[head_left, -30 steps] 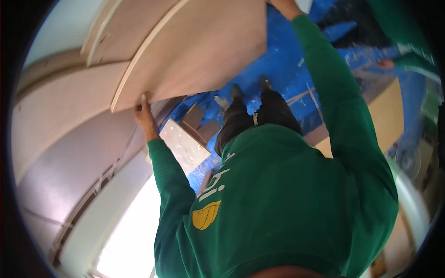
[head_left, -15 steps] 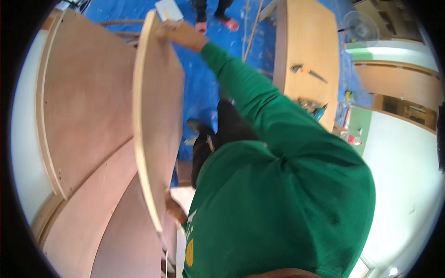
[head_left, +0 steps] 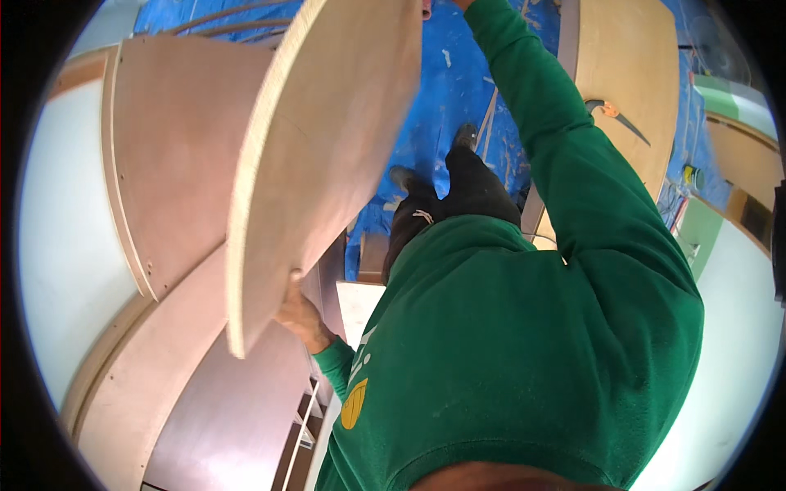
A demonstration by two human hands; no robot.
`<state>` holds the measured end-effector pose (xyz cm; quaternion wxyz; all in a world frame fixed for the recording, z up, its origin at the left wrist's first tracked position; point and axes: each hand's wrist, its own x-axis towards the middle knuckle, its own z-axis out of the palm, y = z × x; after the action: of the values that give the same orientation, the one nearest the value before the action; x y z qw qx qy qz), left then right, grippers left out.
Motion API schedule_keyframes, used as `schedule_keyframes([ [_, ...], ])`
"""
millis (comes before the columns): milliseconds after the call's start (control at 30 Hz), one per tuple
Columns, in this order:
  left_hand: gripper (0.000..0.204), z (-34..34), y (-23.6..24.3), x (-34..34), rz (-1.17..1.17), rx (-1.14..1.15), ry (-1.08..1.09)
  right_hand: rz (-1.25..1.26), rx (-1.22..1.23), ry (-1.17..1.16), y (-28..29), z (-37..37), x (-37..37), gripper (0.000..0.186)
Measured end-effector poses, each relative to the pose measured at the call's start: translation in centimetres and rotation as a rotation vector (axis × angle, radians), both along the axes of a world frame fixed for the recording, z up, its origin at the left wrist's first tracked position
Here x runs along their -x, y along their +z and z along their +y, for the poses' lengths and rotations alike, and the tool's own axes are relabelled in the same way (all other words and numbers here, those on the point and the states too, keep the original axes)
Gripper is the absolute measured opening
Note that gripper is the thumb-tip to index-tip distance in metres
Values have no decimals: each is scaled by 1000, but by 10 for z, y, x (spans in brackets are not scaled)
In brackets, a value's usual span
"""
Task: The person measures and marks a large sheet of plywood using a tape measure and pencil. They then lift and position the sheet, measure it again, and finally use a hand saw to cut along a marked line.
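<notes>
1. At the far left, a large curved plywood panel [head_left: 176, 164] leans against a pale wall [head_left: 65, 245], its face dotted with small screw holes along the lower edge

2. Below it, more curved boards [head_left: 164, 385] lie stacked, a darker brown one nearest you

3. Just right of the leaning panel, you hold a lighter plywood board [head_left: 327, 147] with a rounded edge; it is tilted, the pale edge turned toward you, and it runs from the near left up to the far top of the view, lifted clear of the other boards

4. Your left hand [head_left: 301, 315] is at the near lower edge of that board, fingers curled under and pressed against it, thumb up on the face, so the hand is closed around the board's edge

5. Your green sleeve and torso [head_left: 508, 352] fill the near middle; your dark trousers and shoes stand on a blue tarp [head_left: 458, 90] that covers the floor

6. Your right arm reaches far up to the top of the view, toward the board's far edge; the right hand [head_left: 463, 3] is almost wholly cut off by the frame, so you cannot tell how it grips

7. To the right, a wooden tabletop [head_left: 630, 74] stands on the tarp, with an orange-handled tool [head_left: 616, 114] lying on it

8. At the far right, green and pale wooden furniture [head_left: 737, 155] sits near the rim
</notes>
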<state>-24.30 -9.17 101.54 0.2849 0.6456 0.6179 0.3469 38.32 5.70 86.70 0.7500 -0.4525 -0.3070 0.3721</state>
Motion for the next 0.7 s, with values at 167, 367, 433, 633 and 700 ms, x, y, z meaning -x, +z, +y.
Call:
schedule_keyframes([
  [167, 44, 77, 28, -65, -438, -127, -107, 89, -252, -149, 122, -81, -39, 63],
  [367, 55, 112, 119, -241, -702, -323, -227, 48, -324, -304, 196, -206, -141, 67],
  [433, 48, 119, 156, -267, -645, -314, -290, 33, -364, -378, 226, -248, -153, 64],
  [633, 50, 152, 227, -383, -775, -481, -515, 251, -460, -581, 270, -415, -202, 56],
  [700, 51, 164, 252, -426, -798, -531, -572, 23, -344, -894, 293, -428, -149, 56],
])
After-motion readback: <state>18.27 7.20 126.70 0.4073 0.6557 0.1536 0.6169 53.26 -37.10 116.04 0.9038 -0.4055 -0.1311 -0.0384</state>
